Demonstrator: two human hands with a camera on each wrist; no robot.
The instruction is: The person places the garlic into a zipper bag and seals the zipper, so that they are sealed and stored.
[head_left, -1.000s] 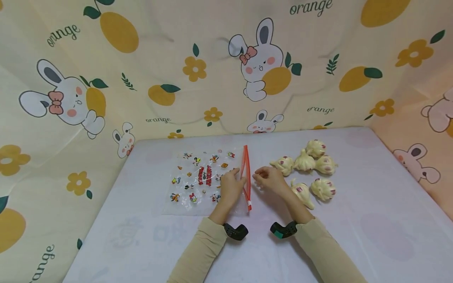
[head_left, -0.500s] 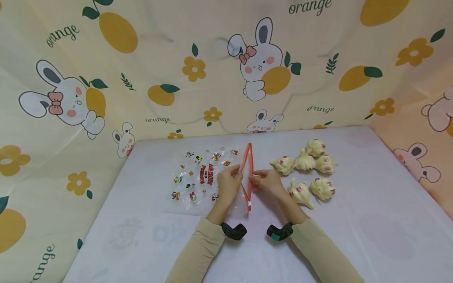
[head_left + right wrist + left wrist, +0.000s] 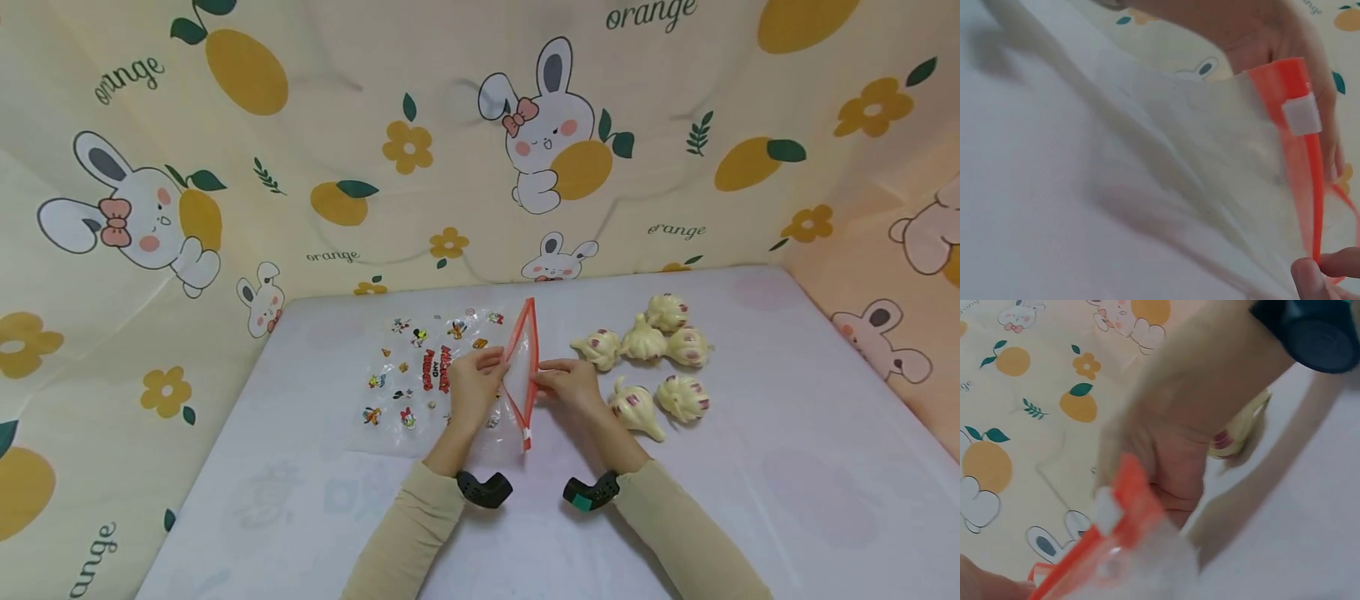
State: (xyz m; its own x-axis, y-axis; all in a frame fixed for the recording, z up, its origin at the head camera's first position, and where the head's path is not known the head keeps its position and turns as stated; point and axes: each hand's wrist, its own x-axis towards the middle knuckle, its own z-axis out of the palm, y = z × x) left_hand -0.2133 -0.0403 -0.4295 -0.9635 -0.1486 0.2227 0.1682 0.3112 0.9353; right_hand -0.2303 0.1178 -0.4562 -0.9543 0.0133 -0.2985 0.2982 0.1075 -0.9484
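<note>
A clear zip bag point(image 3: 420, 429) printed with small cartoon figures lies on the table, its red-edged mouth spread apart and facing right. My left hand point(image 3: 474, 385) pinches the left edge of that mouth. On the opposite red edge my right hand point(image 3: 573, 385) pinches with thumb and finger, plain in the right wrist view, where the fingertips point(image 3: 1309, 278) grip the strip. A white slider point(image 3: 1302, 115) sits at the near end of the red zip. Right of my right hand lie several garlic bulbs point(image 3: 643, 340), cream with purple patches.
The white-covered table point(image 3: 300, 517) runs up to a fabric backdrop point(image 3: 420, 67) with rabbits and oranges at the back and sides. Two garlic bulbs, including a nearer garlic bulb point(image 3: 633, 408), lie close to my right forearm. A black wrist camera point(image 3: 486, 490) sits on each wrist.
My right hand has come left and taken hold of the right red edge. My left hand has shifted left with the other edge, and the bag's mouth has widened.
</note>
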